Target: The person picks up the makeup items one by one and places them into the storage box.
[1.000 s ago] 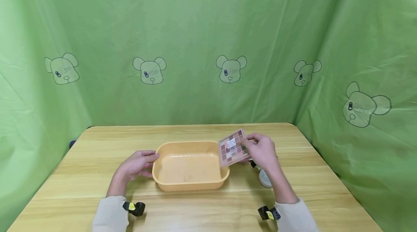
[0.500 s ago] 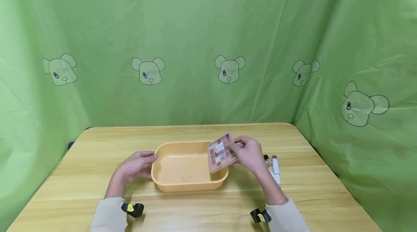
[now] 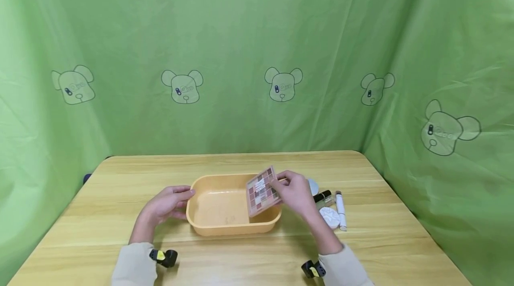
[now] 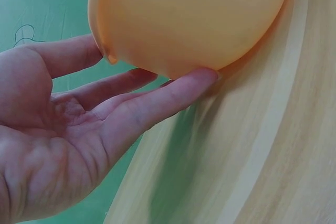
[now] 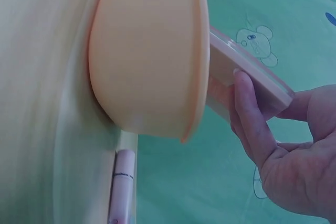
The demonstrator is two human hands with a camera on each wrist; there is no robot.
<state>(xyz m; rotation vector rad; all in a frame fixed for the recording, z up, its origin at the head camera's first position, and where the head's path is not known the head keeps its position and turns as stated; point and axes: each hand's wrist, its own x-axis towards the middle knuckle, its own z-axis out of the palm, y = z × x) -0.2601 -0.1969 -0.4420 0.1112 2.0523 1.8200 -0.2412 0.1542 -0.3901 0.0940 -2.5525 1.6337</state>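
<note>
My right hand (image 3: 295,193) pinches an eyeshadow palette (image 3: 261,192) by its right side, thumb on top and fingers beneath. The palette is tilted, with pink pans under a clear lid, and hangs over the right part of a yellow-orange plastic basin (image 3: 218,230). In the right wrist view the pink edge of the palette (image 5: 262,80) stands beyond the basin's rim; whether it touches the basin I cannot tell. My left hand (image 3: 170,203) rests against the basin's left end. In the left wrist view its thumb touches the rim and its fairly straight fingers (image 4: 157,100) touch the outer wall low down.
Right of the basin lie a white tube (image 3: 340,210), a round white compact (image 3: 329,217), a small black-capped bottle (image 3: 324,200) and a pale round item (image 3: 312,186) partly behind my right hand. The wooden table (image 3: 377,246) is enclosed by green curtains (image 3: 233,125).
My right hand has moved left with the palette, from the basin's right rim to over its inside. The small items on the right came into fuller view. The left hand stayed put.
</note>
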